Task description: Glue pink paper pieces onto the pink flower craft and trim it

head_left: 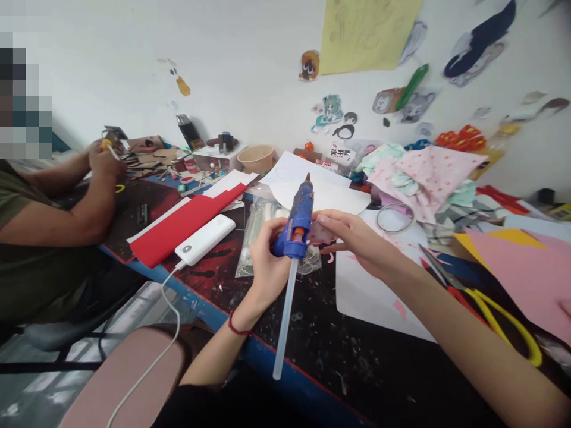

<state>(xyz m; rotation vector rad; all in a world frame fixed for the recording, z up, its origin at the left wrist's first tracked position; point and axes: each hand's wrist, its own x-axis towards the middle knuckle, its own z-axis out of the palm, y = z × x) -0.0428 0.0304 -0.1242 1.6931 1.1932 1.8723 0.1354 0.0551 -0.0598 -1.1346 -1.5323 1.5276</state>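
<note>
My left hand is wrapped round the handle of a blue hot glue gun. The gun's nozzle points up and away from me, and a long translucent glue stick sticks out of its rear end towards me. Just right of the gun, my right hand pinches a small pale pink piece, partly hidden by the fingers and the gun. Under and behind my hands lie a clear plastic bag and white paper sheets with pink scraps.
Left are a white power bank with a cable and folded red paper. Right lie scissors with yellow handles, pink paper, a tape ring and crumpled fabric. A co-worker's hands work at far left.
</note>
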